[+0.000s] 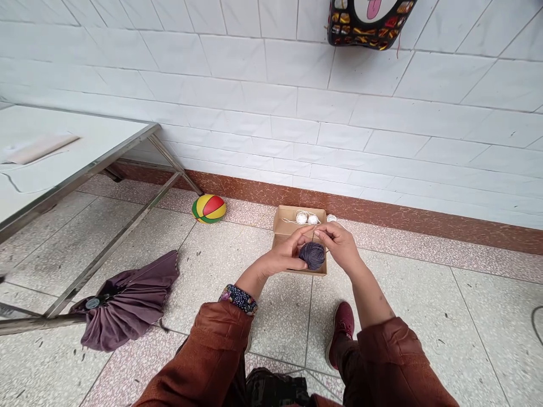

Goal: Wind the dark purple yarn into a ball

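In the head view my left hand (pixel 283 255) is closed round the left side of a dark purple-grey ball of yarn (pixel 313 256). Just above it on the right, my right hand (pixel 338 244) pinches a dark strand of yarn (pixel 313 236) that runs up from the ball. Below both hands on the floor stands an open cardboard box (pixel 287 218), partly hidden by them. Two small white balls of yarn (pixel 306 217) with loose thread lie at its far side. Another white roll (pixel 331 218) sits just right of the box.
A colourful ball (pixel 209 208) lies by the table leg. The metal-framed white table (pixel 80 135) stands at left, with a folded dark purple umbrella (pixel 136 299) on the floor beside it. A black basket (pixel 369 28) hangs on the tiled wall (pixel 237 56).
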`<state>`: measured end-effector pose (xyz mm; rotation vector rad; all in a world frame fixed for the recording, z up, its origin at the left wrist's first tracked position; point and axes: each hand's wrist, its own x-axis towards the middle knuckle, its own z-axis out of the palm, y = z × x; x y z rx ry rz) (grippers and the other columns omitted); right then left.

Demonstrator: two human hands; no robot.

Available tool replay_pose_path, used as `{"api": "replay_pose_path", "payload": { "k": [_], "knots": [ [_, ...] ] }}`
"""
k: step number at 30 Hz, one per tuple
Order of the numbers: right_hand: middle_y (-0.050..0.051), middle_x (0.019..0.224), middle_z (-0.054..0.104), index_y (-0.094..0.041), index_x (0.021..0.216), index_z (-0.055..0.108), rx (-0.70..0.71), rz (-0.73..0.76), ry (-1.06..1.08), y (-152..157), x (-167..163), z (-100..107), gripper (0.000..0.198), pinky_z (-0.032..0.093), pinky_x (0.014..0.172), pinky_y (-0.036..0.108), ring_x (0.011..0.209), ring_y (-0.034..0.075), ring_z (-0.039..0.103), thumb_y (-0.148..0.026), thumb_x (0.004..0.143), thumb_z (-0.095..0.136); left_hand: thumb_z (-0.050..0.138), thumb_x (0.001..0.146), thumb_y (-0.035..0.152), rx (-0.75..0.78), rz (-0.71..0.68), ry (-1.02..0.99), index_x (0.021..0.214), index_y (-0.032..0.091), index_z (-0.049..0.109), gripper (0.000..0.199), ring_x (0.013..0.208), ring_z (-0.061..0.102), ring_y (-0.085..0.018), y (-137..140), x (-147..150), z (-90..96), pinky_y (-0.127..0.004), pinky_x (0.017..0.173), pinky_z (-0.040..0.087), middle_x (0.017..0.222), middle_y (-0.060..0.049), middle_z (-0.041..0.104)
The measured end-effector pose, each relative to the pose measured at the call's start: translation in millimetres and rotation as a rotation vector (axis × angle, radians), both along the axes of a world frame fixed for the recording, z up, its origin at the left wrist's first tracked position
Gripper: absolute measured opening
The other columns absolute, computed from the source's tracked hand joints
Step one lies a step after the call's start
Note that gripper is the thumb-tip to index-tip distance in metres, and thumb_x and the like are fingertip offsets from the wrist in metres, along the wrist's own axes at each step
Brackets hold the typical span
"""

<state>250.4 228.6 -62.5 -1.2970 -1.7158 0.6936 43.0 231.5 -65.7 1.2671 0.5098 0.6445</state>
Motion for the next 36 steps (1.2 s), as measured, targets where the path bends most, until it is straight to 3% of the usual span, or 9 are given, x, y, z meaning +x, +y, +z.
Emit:
{"api": "replay_pose_path", "payload": {
  "k": [2,6,12,16,19,22,25,30,36],
  "knots": [
    [0.004,0.085,0.068,-0.023,0.087,0.071,-0.032,-0.017,-0.018,2.1,0.7,-7.0,0.022,0.050,0.077,0.034,0.082,0.021,0.062,-0.037,0.097,0.057,0.078,0.066,0.019,-0.083,0.019,-0.123,0.153,0.031,0.041,0.095,0.112,0.061,-0.026,-1.3,-0.2,3.9,-0.038,0.093,0.046,0.125,-0.009,0.063],
    [0.004,0.084,0.068,-0.023,0.087,0.069,-0.045,0.037,-0.064,2.5,-3.0,-11.1,0.023,0.049,0.077,0.033,0.083,0.021,0.063,-0.035,0.098,0.054,0.078,0.067,0.023,-0.218,0.265,-0.261,0.137,0.026,0.060,0.073,0.116,0.060,-0.026,2.8,-2.4,4.3,-0.037,0.098,0.045,0.127,-0.009,0.065],
    [0.003,0.085,0.067,-0.022,0.087,0.068,-0.034,0.131,-0.109,-0.7,-11.4,-3.9,0.018,0.049,0.080,0.033,0.084,0.020,0.062,-0.029,0.097,0.055,0.076,0.067,0.021,-0.373,0.508,-0.231,0.111,0.020,0.067,0.045,0.098,0.064,-0.022,11.6,-3.6,-5.3,-0.034,0.084,0.049,0.110,-0.008,0.070],
    [0.002,0.083,0.067,-0.021,0.084,0.068,-0.067,0.185,-0.096,-5.1,-14.3,8.3,0.019,0.048,0.075,0.031,0.078,0.018,0.061,-0.029,0.097,0.056,0.074,0.067,0.022,-0.301,0.558,-0.107,0.107,0.020,0.064,0.041,0.093,0.063,-0.019,12.2,-2.9,-6.3,-0.031,0.081,0.048,0.105,-0.005,0.069],
    [0.001,0.080,0.067,-0.021,0.084,0.069,-0.121,0.286,-0.043,-9.8,-16.7,19.3,0.018,0.047,0.068,0.029,0.072,0.016,0.060,-0.031,0.095,0.060,0.073,0.065,0.022,-0.130,0.605,0.082,0.109,0.020,0.062,0.045,0.094,0.061,-0.020,12.5,-2.1,-6.8,-0.033,0.085,0.046,0.100,-0.003,0.067],
    [0.001,0.080,0.067,-0.022,0.086,0.071,-0.108,0.338,0.004,-11.9,-17.8,25.3,0.017,0.047,0.067,0.028,0.071,0.015,0.059,-0.031,0.095,0.061,0.076,0.061,0.019,0.054,0.551,0.241,0.118,0.020,0.060,0.059,0.097,0.061,-0.022,10.2,-1.3,-7.5,-0.037,0.090,0.046,0.107,-0.005,0.066],
    [0.001,0.081,0.066,-0.023,0.086,0.073,-0.037,0.299,0.013,-9.0,-15.6,22.4,0.017,0.048,0.074,0.031,0.077,0.017,0.061,-0.031,0.096,0.063,0.075,0.062,0.015,0.107,0.335,0.276,0.142,0.023,0.048,0.085,0.099,0.062,-0.024,4.5,-0.8,-6.8,-0.039,0.089,0.047,0.122,-0.009,0.062],
    [0.003,0.086,0.069,-0.026,0.085,0.077,-0.019,0.216,0.019,0.1,-9.5,7.0,0.018,0.049,0.081,0.033,0.085,0.019,0.063,-0.033,0.096,0.064,0.074,0.063,0.012,0.040,-0.058,0.005,0.157,0.030,0.030,0.105,0.129,0.052,-0.032,-0.6,-1.5,-3.3,-0.044,0.102,0.041,0.148,-0.013,0.051],
    [0.003,0.085,0.070,-0.023,0.084,0.071,-0.067,0.077,-0.008,5.0,-7.3,-6.4,0.016,0.047,0.078,0.033,0.083,0.020,0.063,-0.028,0.095,0.060,0.075,0.066,0.016,-0.156,0.086,-0.208,0.140,0.027,0.057,0.077,0.118,0.056,-0.027,0.4,-4.0,0.2,-0.036,0.095,0.044,0.136,-0.009,0.060]
  ]
}}
